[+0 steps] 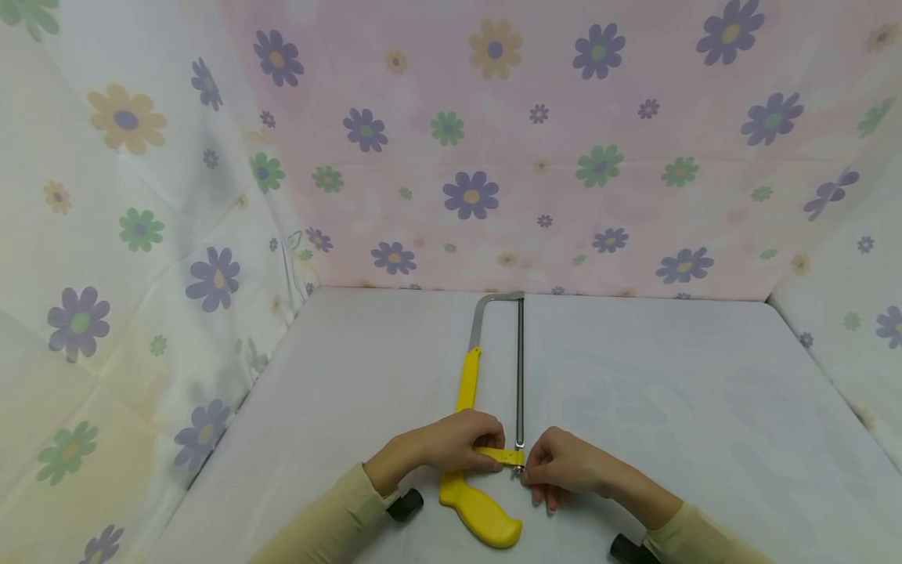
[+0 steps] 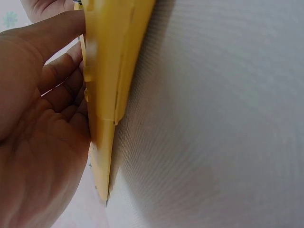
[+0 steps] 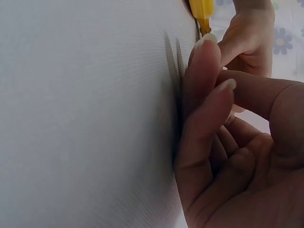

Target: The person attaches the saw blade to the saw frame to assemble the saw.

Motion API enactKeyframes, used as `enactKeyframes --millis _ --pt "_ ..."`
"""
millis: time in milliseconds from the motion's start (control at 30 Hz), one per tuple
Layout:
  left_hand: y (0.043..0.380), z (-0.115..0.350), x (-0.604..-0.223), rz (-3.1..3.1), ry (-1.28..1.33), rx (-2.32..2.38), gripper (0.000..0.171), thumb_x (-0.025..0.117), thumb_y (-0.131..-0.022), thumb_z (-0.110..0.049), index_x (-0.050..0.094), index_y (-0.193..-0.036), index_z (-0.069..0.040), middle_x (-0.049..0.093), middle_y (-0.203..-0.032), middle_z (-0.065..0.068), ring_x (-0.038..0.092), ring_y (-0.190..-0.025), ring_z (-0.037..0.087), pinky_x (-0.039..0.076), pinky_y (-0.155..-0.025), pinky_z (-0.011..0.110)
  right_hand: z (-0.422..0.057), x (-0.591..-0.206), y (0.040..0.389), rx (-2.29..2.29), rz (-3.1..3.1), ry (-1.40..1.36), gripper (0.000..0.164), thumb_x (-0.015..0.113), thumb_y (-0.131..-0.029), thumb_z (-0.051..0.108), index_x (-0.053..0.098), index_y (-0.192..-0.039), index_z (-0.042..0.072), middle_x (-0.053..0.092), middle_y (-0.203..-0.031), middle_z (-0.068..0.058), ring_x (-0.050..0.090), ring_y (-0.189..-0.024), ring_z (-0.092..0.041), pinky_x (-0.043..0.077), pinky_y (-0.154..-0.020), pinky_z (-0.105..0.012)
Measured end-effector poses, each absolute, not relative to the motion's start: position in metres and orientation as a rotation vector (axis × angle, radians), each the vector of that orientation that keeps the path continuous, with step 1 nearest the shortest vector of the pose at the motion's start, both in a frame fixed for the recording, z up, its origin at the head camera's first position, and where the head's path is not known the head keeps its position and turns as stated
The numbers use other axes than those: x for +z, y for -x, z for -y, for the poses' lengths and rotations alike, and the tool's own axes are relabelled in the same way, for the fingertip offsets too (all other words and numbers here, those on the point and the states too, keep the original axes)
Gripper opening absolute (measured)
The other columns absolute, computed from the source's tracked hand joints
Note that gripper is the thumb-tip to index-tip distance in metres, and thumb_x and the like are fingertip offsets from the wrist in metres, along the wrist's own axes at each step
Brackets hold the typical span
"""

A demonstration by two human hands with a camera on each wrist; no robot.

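Note:
A hacksaw (image 1: 468, 380) lies flat, its yellow handle (image 1: 486, 517) toward me and its grey steel bow pointing away. The blade (image 1: 520, 368) runs along its right side down to a short yellow arm (image 1: 502, 454). My left hand (image 1: 454, 440) reaches over the frame and grips that short arm between thumb and fingers. In the left wrist view, the yellow frame (image 2: 107, 66) runs alongside the palm. At the arm's near end is a small metal wing nut (image 1: 517, 471), pinched by the thumb and fingertips of my right hand (image 1: 567, 462). The right fingers mostly hide it in the right wrist view.
The hacksaw rests on a white-covered table (image 1: 669, 376) with a rounded far corner. Flower-printed cloth (image 1: 423, 157) hangs behind the table and along both sides. A black wrist device (image 1: 405, 505) sits at the left sleeve, another (image 1: 632, 548) at the right.

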State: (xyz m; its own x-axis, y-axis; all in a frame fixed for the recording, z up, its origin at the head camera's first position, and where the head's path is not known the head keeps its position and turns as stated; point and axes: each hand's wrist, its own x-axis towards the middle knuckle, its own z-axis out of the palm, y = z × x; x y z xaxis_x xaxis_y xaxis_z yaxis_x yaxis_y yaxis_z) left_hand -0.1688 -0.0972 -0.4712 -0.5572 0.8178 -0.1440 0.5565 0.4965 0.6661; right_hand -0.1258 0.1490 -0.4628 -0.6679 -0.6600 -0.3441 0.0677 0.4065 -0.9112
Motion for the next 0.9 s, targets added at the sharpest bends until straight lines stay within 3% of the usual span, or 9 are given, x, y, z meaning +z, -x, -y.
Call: enactKeyframes --millis 100,433,900 --pt "0.1688 0.0973 -0.4714 -2.297 -1.138 0.795 0.012 0.076 -0.095 -0.021 0.064 -0.098 -0.018 0.057 -0.084 -0.013 0.049 -0.073 0.000 0.046 -0.068 0.016 -0.1482 -0.4614 0.1260 -1.299 -1.942 0.515 0.018 0.071 -0.095 0.012 0.074 -0.083 -0.001 0.069 -0.068 -0.011 0.059 -0.048 -0.012 0.041 -0.044 -0.022" --pt "0.1695 0.0973 -0.4713 -2.300 -1.146 0.792 0.011 0.075 -0.095 -0.022 0.064 -0.098 -0.019 0.057 -0.084 -0.013 0.050 -0.074 0.000 0.047 -0.069 0.016 -0.1424 -0.4610 0.1259 -1.244 -2.019 0.502 0.041 0.072 -0.096 0.035 0.072 -0.071 0.002 0.067 -0.060 -0.007 0.056 -0.042 -0.010 0.039 -0.040 -0.020" --pt "0.1683 0.0976 -0.4703 -2.306 -1.126 0.790 0.012 0.076 -0.095 -0.023 0.064 -0.098 -0.019 0.058 -0.085 -0.014 0.050 -0.074 0.000 0.047 -0.069 0.016 -0.1514 -0.4645 0.1285 -1.268 -1.970 0.495 0.022 0.069 -0.098 0.020 0.074 -0.085 0.003 0.067 -0.066 -0.007 0.059 -0.049 -0.012 0.043 -0.044 -0.022"
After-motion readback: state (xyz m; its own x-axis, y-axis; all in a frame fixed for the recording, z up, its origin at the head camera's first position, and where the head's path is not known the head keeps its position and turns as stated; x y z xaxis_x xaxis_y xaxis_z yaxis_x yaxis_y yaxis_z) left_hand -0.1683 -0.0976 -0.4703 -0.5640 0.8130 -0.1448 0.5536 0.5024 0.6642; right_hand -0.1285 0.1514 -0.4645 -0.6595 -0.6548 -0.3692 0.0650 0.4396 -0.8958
